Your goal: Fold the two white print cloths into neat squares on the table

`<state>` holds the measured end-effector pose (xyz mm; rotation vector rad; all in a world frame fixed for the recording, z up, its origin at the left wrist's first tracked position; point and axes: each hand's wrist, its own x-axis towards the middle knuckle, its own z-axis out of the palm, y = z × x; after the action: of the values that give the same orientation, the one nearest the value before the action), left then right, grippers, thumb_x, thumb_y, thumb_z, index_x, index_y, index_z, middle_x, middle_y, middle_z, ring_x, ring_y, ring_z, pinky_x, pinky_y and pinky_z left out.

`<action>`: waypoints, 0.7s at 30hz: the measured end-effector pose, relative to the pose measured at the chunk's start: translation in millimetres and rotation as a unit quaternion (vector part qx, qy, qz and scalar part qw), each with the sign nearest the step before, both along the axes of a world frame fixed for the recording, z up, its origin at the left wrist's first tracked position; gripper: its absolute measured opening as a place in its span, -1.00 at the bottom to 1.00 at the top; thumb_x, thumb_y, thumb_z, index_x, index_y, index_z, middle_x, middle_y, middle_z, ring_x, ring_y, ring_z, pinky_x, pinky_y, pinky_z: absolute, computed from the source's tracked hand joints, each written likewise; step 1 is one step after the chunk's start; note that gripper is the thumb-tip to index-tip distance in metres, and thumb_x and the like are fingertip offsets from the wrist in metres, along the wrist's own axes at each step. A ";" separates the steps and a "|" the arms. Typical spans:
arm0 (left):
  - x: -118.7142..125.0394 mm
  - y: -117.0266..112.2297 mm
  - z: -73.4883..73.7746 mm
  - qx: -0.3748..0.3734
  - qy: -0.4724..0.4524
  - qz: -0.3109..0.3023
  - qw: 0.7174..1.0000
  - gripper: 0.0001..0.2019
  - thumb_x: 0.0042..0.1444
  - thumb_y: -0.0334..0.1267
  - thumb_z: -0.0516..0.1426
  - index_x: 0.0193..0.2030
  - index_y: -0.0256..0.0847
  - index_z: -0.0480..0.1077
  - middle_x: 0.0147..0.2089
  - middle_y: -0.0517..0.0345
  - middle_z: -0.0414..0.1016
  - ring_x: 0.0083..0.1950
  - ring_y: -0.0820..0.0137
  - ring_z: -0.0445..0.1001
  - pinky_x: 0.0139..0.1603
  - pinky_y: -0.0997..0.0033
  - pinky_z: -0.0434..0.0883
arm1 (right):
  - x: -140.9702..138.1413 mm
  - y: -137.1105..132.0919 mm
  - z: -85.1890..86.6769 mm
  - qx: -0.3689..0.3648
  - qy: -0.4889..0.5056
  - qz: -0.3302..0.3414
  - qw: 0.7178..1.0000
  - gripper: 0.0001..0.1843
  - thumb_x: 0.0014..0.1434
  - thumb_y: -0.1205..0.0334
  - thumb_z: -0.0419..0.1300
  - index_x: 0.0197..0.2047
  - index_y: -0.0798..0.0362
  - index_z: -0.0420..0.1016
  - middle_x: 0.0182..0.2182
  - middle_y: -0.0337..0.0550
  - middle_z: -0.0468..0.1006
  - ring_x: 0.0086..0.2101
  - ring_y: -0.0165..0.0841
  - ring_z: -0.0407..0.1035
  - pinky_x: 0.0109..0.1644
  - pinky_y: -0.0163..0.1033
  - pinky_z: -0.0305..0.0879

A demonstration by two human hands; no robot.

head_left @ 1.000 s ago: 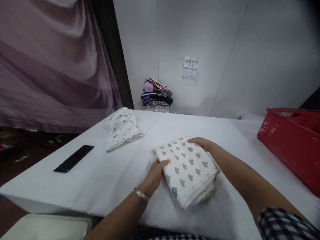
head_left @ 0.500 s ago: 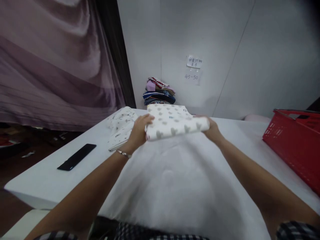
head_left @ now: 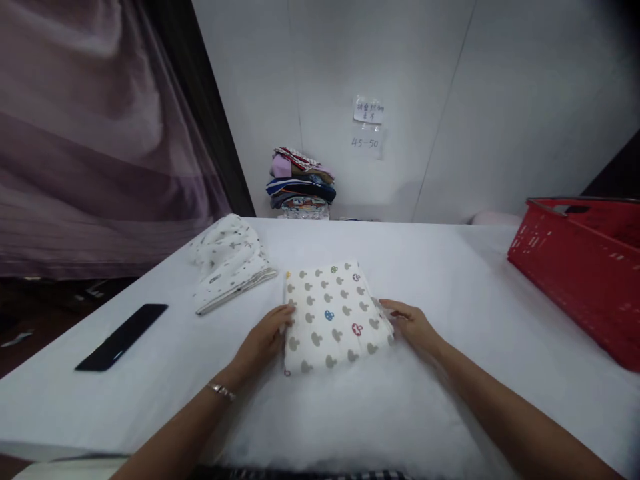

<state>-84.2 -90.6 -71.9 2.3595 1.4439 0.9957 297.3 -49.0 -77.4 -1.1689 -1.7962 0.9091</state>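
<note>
Bare forearms, with a thin silver bracelet (head_left: 221, 391) by the left hand (head_left: 261, 341).

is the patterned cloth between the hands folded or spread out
Folded. The patterned cloth lies on the table as a compact rectangle, layers showing at its edge beside the right hand.
</note>
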 end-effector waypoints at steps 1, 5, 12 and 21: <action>1.2 -2.1 3.3 -0.025 -0.036 0.046 0.998 -0.78 0.09 -0.30 -0.04 -0.17 -0.18 0.36 0.07 0.02 0.41 0.13 0.28 0.34 0.06 0.22 0.37 | -0.8 0.1 5.6 -0.036 0.026 -0.042 0.998 -0.65 0.04 0.23 0.04 -0.13 -0.05 0.53 -0.08 -0.14 0.52 -0.10 -0.24 0.39 -0.03 -0.09 0.32; 16.2 -9.5 15.2 -0.162 -0.171 0.232 0.944 -0.68 0.04 -0.05 0.04 -0.15 -0.18 0.37 -0.18 0.07 0.48 -0.32 0.34 0.47 -0.33 0.36 0.42 | -14.5 1.3 24.6 -0.099 -0.012 -0.093 0.991 -0.72 0.04 0.05 0.07 -0.36 0.04 0.50 -0.41 -0.18 0.54 -0.37 -0.33 0.38 -0.32 -0.26 0.29; 44.0 -12.4 15.9 -0.269 -0.316 0.311 0.855 -0.52 -0.19 0.05 0.20 -0.18 -0.24 0.38 -0.35 0.13 0.46 -0.46 0.40 0.38 -0.48 0.44 0.30 | -43.0 -2.5 35.6 -0.130 -0.224 -0.080 0.962 -0.71 -0.01 -0.06 0.17 -0.43 0.01 0.37 -0.48 -0.25 0.47 -0.48 -0.39 0.28 -0.44 -0.31 0.05; 38.1 -3.3 18.7 -0.315 -0.298 0.310 0.846 -0.58 -0.23 0.07 0.19 -0.34 -0.26 0.46 -0.48 0.13 0.45 -0.44 0.35 0.37 -0.45 0.41 0.28 | -42.9 -8.2 26.0 -0.071 -0.159 -0.134 0.976 -0.87 0.09 0.18 0.04 -0.45 0.00 0.24 -0.50 -0.30 0.40 -0.47 -0.42 0.23 -0.41 -0.34 0.02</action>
<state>-46.1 -93.8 -53.2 1.0029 1.8840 1.0235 254.4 -57.2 -51.4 -1.6815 -1.7799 0.7306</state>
